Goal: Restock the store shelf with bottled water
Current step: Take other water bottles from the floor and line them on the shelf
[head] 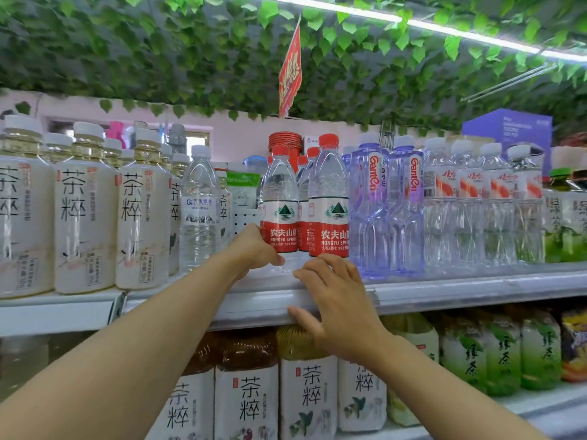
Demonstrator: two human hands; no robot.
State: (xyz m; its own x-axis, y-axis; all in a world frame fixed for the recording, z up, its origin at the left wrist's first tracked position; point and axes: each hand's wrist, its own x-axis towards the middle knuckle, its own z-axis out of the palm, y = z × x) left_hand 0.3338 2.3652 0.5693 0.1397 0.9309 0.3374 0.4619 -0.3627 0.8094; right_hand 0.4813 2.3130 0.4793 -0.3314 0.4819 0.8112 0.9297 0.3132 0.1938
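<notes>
**Two hands at red-capped water bottles on the upper shelf**

Two bare forearms reach up to a store shelf [444, 292] crowded with drinks. At the middle of its front edge stand two Nongfu Spring water bottles, clear plastic with red caps and red-and-white labels, with more of the same kind behind. The left hand [254, 250] curls round the lower part of the left Nongfu Spring bottle [279, 204], thumb tip just under the label. The right hand [333, 300] holds nothing: its bent fingers sit at the base of the right Nongfu Spring bottle [328, 198], thumb along the shelf's front rail; whether the fingertips touch the bottle cannot be told.

White tea bottles [82, 211] stand towards the shelf's left end, purple-tinted Ganten bottles [370, 211] just right of the red-capped pair.

Judged from the pictures, a full bottle is moderately heavy, its thin wall slick and easily dented. The labelled waist offers the surest hold; pushing low should slide it without tipping.
</notes>
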